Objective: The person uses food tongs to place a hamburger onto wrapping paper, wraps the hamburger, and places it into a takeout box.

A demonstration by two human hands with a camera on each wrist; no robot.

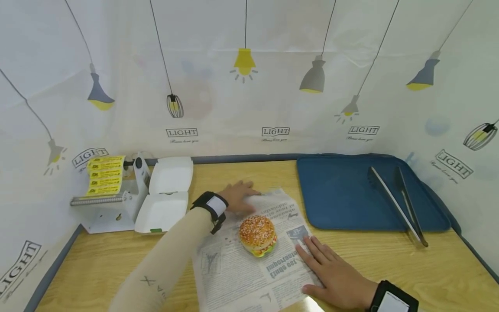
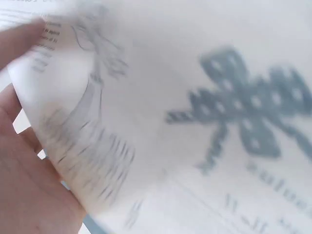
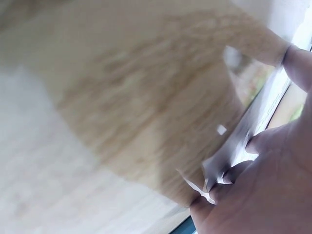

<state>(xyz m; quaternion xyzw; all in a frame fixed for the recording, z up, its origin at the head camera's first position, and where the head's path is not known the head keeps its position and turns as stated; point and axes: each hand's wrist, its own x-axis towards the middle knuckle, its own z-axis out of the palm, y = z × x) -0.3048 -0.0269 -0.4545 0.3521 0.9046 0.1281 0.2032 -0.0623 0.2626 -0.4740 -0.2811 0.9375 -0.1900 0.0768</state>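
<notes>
Our left hand (image 1: 238,197) stretches loosely extended fingers over the newspaper-print wrapping paper (image 1: 226,279); our right hand (image 1: 333,275) lies spread on its edge. Between them sits the sesame-seed burger (image 1: 257,234). Uneven tugging could tip it or tear the sheet. Both wrist views blur; the paper's near edge is cut off

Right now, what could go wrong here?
The burger sits unwrapped on the printed paper; an uneven tug from the left hand or right hand might slide it. The tongs jut past the near edge of the blue tray, so a stray sweep could knock them. The left sleeve passes close to the open white box and may nudge it.
</notes>
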